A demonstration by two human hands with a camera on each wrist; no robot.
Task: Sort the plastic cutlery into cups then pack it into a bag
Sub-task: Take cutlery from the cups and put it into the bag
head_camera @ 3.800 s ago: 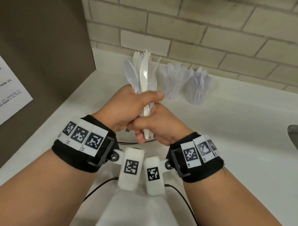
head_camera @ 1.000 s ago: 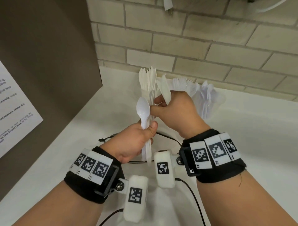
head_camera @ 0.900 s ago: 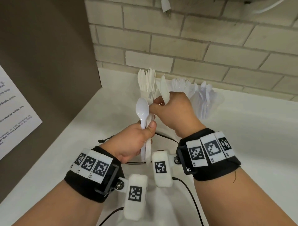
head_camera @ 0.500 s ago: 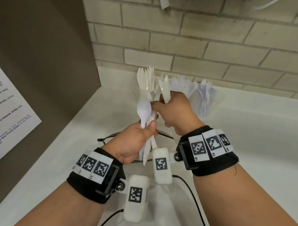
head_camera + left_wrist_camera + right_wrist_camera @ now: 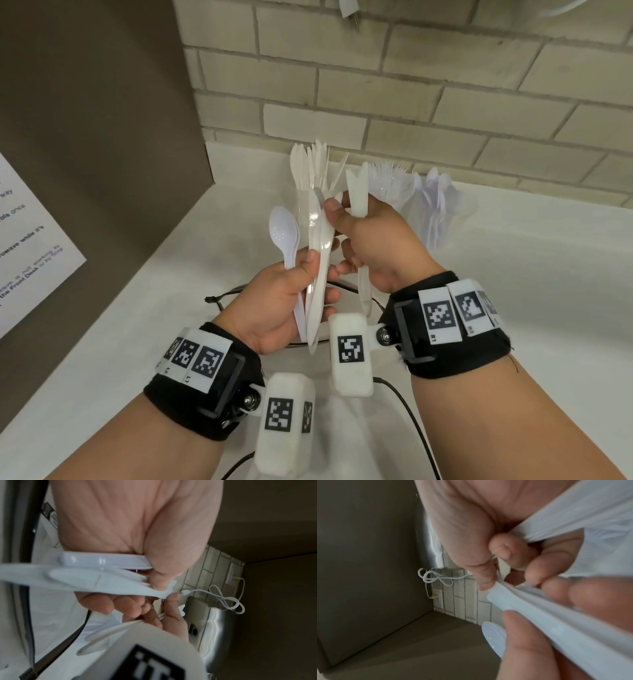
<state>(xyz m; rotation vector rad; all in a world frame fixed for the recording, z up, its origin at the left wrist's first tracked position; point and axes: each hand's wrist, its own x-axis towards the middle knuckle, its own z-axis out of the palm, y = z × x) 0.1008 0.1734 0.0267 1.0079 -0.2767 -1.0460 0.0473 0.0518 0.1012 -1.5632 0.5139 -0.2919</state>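
Hands sort white plastic cutlery above a countertop.

The left hand clamps a spoon and knives between thumb and curled fingers; the right hand pinches 1 knife tip (2 more held upright) before 3 filled cups.

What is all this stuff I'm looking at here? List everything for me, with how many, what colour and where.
spoon: one, white, upright in the left hand
knives: a few, white, in the left hand beside the spoon, their tops pinched by the right
knife: one, white, in the right hand
cups of cutlery: three, clear, white pieces inside, in a row by the wall
counter: one, white, under everything
brick wall: one, beige, behind the cups
paper sign: one, white with black print, on the brown panel at left
charging cable: one, white, plugged into a wall outlet
wrist bands: two, black with coded tags
left hand: one
right hand: one
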